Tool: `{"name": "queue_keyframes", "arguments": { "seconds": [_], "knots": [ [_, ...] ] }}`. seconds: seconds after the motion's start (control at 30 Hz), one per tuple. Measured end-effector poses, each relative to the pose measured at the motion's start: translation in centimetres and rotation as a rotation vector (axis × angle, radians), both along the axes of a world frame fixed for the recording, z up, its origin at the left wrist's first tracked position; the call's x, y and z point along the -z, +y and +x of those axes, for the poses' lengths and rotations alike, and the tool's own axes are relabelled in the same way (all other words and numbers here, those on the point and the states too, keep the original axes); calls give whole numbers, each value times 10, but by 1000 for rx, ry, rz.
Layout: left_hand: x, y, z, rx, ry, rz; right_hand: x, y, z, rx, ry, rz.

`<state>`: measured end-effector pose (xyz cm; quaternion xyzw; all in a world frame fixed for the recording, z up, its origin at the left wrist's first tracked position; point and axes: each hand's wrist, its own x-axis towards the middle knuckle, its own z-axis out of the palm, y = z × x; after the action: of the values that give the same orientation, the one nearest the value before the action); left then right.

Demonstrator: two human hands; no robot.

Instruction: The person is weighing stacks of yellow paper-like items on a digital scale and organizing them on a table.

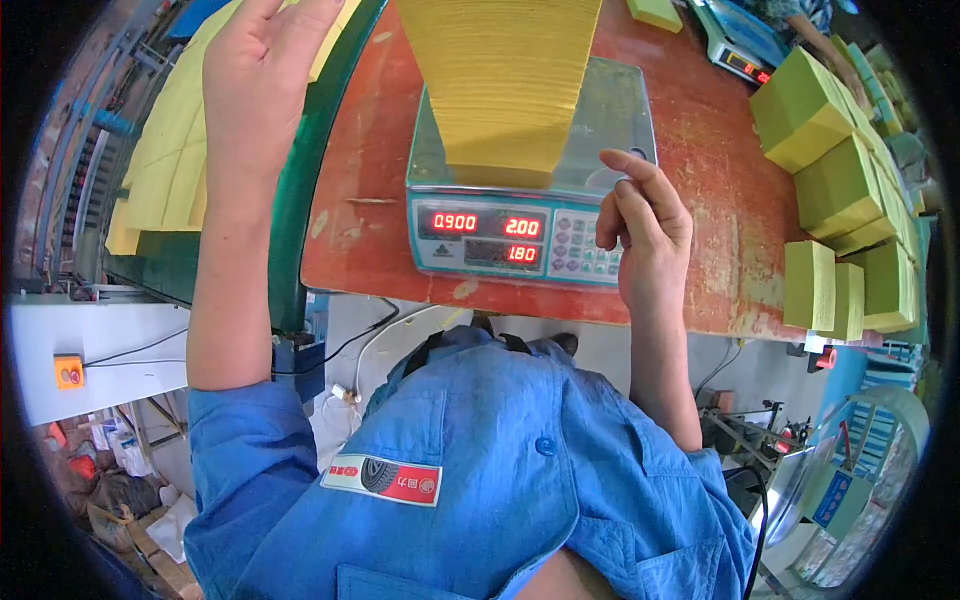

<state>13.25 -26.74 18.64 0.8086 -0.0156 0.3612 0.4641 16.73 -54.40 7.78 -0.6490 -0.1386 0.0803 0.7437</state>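
A tall stack of yellow paper sheets (505, 90) stands on the pan of a digital weighing scale (480, 262) with lit red digits and a keypad. My right hand (648, 225) hovers over the scale's front right corner, beside the keypad. Its index finger points out, the others bend loosely, and nothing is in it. My left hand (258, 65) is raised at the upper left, over flat yellow sheets (175, 150). Its visible fingers are apart with nothing seen between them, though some fingertips are cut off by the upper edge.
The scale rests on a worn red tabletop (360, 190), bordered by a green edge (300, 185) at left. Yellow paper stacks (850, 180) line the right side. Beyond them a person's arm (830, 50) reaches near a second scale (735, 55). An orange button box (69, 373) hangs lower left.
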Motion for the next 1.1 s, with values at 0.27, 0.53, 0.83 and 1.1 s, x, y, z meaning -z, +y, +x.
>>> {"name": "queue_keyframes", "arguments": {
  "seconds": [0.27,0.53,0.83,1.1],
  "knots": [
    [-13,-21,10,-34,59,15,5,-21,9,1,27,27],
    [1,-34,38,-112,-182,48,31,-38,31,38,61,2],
    [-46,-89,51,-78,-431,174,20,-94,9,91,152,52],
    [-54,-27,73,-122,-90,-224,20,-132,13,8,149,166]
  ]
}}
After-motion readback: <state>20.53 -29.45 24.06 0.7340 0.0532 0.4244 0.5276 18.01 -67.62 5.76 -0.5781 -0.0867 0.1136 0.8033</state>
